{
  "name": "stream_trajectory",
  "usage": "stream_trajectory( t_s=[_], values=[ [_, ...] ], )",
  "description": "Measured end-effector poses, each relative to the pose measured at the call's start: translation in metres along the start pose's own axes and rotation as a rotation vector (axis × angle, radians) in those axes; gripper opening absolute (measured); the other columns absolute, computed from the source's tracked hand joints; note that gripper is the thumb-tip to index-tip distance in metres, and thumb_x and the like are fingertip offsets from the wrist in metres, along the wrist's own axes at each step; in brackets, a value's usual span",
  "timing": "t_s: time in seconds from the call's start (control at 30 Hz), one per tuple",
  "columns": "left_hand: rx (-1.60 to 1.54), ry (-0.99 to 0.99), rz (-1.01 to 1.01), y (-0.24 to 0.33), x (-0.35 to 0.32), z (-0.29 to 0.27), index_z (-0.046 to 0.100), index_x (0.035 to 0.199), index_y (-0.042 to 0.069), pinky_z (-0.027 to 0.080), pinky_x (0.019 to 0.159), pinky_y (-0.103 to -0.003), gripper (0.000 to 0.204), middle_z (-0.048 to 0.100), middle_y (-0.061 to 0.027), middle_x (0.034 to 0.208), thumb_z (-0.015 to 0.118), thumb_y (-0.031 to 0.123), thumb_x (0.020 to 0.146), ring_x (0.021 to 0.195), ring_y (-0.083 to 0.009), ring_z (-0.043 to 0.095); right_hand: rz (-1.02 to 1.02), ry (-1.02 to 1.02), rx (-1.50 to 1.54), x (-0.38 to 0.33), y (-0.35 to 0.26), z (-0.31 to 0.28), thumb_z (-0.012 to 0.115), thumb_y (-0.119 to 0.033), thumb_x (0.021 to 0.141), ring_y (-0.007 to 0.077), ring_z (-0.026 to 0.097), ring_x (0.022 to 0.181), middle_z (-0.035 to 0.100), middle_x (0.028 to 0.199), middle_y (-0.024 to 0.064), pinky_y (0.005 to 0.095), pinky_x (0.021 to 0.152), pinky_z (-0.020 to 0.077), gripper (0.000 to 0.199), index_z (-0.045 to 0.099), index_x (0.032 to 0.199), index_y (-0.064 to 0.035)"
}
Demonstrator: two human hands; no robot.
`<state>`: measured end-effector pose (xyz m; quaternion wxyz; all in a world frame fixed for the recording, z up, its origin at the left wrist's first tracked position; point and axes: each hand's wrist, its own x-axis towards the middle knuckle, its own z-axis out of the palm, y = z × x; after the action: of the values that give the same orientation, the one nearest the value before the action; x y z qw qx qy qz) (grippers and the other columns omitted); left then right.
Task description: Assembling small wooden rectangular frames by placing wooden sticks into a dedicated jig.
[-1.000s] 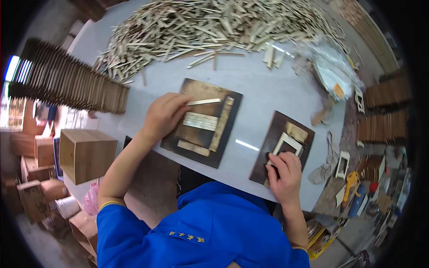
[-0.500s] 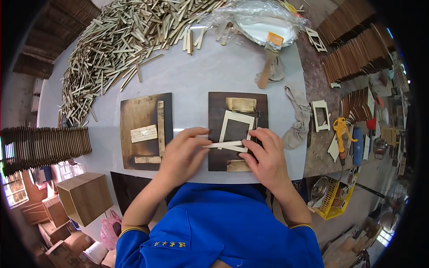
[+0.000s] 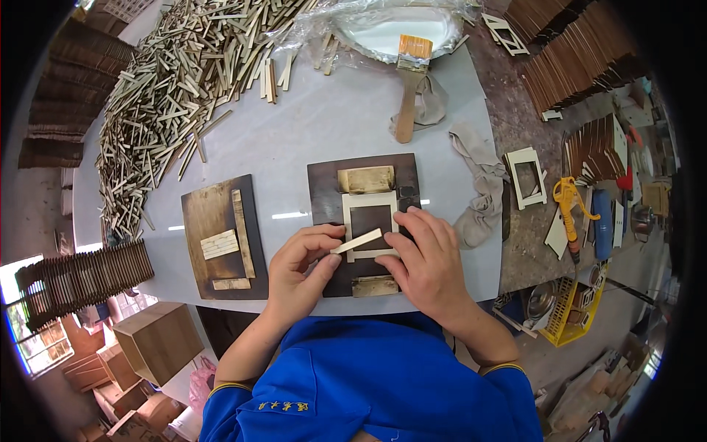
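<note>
The left hand [image 3: 298, 274] pinches a short pale wooden strip [image 3: 356, 241] between thumb and fingertips, grip pressed together on its near end. The strip lies slanted across the lower left corner of a pale rectangular wooden frame [image 3: 370, 225], which rests on a dark brown wooden board [image 3: 364, 221]. The right hand [image 3: 426, 265] lies flat on that board's right half, fingers spread and pressing down on the frame's right side and the strip's far end, gripping nothing.

Everything else places itself from the dark board. On its top edge sits a pale wooden block [image 3: 366, 179]; at its near edge, another small pale piece [image 3: 374, 286]. Just to its left on the white surface [image 3: 309, 140] lies a second dark brown board [image 3: 223, 237] carrying several pale slats. Beyond it, upper left, spreads a big heap of loose pale wooden sticks [image 3: 169, 88]. Above it rests a wooden-handled brush [image 3: 409, 81] beside a plastic-lined white dish [image 3: 390, 29]. To its right trails a grey rag [image 3: 479, 184], then another pale frame [image 3: 526, 177].

To my eye the risk is slippage: the strip sits askew, so if it is pressed like that it may end crooked. A push from the left hand could also nudge the frame if the right palm lifts.
</note>
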<state>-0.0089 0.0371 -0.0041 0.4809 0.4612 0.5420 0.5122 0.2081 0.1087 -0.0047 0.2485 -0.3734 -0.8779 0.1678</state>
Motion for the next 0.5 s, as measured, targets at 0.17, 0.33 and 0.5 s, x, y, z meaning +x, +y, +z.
stream_trajectory(
  t_s=[0.17, 0.33, 0.5],
  values=[
    [-0.129, 0.078, -0.087, 0.004, 0.005, 0.000, 0.067, 0.115, -0.003, 0.053, 0.094, -0.027, 0.021, 0.064, -0.0147, 0.129, 0.063, -0.009, 0.095, 0.107, -0.0205, 0.065, 0.013, 0.014, 0.008, 0.002, 0.002, 0.002, 0.083, -0.017, 0.082, 0.0334, 0.057, 0.129, 0.062, 0.133, 0.0122, 0.0469, 0.107, 0.0431, 0.034, 0.068, 0.110, -0.0042],
    [-0.126, 0.090, -0.159, 0.005, 0.010, -0.005, 0.066, 0.116, -0.003, 0.053, 0.088, -0.026, 0.021, 0.066, -0.0122, 0.120, 0.063, -0.007, 0.096, 0.098, -0.0171, 0.065, 0.008, 0.002, 0.025, 0.002, 0.002, 0.002, 0.083, -0.017, 0.082, 0.0333, 0.057, 0.129, 0.062, 0.132, 0.0128, 0.0470, 0.107, 0.0429, 0.035, 0.067, 0.110, -0.0038],
    [0.051, 0.030, -0.169, 0.008, 0.023, -0.011, 0.068, 0.114, -0.002, 0.052, 0.078, -0.024, 0.019, 0.066, -0.0093, 0.109, 0.066, -0.006, 0.095, 0.086, -0.0148, 0.062, 0.004, -0.033, 0.024, 0.006, 0.002, -0.001, 0.082, -0.018, 0.084, 0.0335, 0.055, 0.130, 0.060, 0.133, 0.0152, 0.0473, 0.109, 0.0420, 0.034, 0.066, 0.110, -0.0035]
  ],
)
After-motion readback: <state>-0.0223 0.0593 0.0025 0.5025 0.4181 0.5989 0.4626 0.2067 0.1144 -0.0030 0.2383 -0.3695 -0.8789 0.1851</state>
